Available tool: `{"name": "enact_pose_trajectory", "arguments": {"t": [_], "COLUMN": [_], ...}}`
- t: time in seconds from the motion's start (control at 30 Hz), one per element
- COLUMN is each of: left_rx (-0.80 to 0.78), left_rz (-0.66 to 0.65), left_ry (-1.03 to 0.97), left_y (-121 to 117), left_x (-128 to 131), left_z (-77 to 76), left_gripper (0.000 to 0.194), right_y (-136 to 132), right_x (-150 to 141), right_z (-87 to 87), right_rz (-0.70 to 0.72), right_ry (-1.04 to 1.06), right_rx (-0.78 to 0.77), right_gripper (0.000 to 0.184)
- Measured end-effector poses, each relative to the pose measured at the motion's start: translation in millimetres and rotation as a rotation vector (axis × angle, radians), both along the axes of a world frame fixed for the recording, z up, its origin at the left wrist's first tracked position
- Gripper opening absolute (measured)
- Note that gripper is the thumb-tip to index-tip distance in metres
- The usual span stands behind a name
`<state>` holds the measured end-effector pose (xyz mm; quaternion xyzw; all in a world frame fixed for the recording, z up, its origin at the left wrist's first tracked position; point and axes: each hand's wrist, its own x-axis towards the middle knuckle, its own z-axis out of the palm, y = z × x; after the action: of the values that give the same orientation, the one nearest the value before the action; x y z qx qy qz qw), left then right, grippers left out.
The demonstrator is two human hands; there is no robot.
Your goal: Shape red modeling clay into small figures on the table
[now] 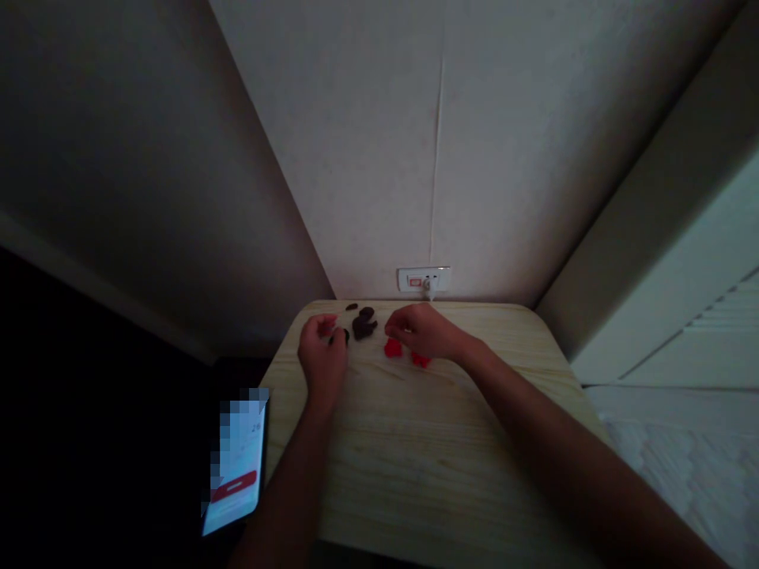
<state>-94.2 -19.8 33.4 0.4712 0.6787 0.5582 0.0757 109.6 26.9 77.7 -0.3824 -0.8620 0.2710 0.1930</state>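
My left hand (pixel 323 352) is curled at the back left of the wooden table (pixel 409 442). Its thumb lies across a small dark piece (pixel 347 336), which shows on both sides of the thumb and seems held. Just right of it lie several dark brown lumps (pixel 363 327), their exact kind unclear in the dim light. My right hand (pixel 424 330) is bent down with fingertips together, just above a small red lump (pixel 392 348). Whether anything is between those fingertips is hidden. Under the right palm sits a second red lump (pixel 421 360), partly covered by the hand.
A lit phone (pixel 237 466) leans by the table's left edge. On the wall behind the table is a socket plate (pixel 409 280) with a white plug (pixel 430 284) in it. A pale cabinet (pixel 670 276) stands to the right, near a light quilted surface (pixel 681 450).
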Motion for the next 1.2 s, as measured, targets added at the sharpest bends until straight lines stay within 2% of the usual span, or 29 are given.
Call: {"name": "enact_pose_trajectory", "arguments": {"t": [0.13,0.27,0.33,0.43,0.57,0.7,0.9,1.0,1.1,1.2], "left_rx": [-0.19,-0.35,-0.366,-0.331,-0.27,-0.268,-0.229,-0.187,-0.194,-0.214], "left_rz": [-0.009,-0.065,-0.084,-0.112,-0.121,-0.147,-0.364,-0.444,-0.508,-0.525], "left_ry": [0.295,0.437,0.464,0.474,0.435,0.247,-0.543,-0.82,-0.786,-0.634], "left_y": [-18,-21,-19,-16,-20,-32,-57,-64,-71,-77], "left_x": [-19,-23,-22,-20,-22,-24,-11,1,15,28], "left_z": [-10.4,-20.2,-23.3,-25.3,-21.6,-15.1,-21.3,-23.2,-18.1,-10.7], "left_gripper": [0.027,0.047,0.048,0.039,0.031,0.03,0.038,0.036,0.029,0.026], "right_y": [-3,-7,-9,-10,-11,-12,-26,-41,-56,-70], "right_x": [3,5,6,6,6,4,-14,-23,-21,-9], "right_z": [5.5,11.4,13.7,15.5,14.4,11.4,4.1,-0.7,-8.0,-20.7], "right_rz": [0.007,0.028,0.029,0.027,0.031,0.04,0.05,0.081,0.092,-0.01], "right_ry": [0.043,0.076,0.082,0.078,0.077,0.099,0.119,0.157,0.197,0.295], "right_rx": [0.025,0.021,0.02,0.017,0.01,-0.009,-0.071,-0.112,-0.198,-0.222], "right_gripper": [0.023,0.024,0.023,0.024,0.024,0.023,0.023,0.025,0.031,0.031]}}
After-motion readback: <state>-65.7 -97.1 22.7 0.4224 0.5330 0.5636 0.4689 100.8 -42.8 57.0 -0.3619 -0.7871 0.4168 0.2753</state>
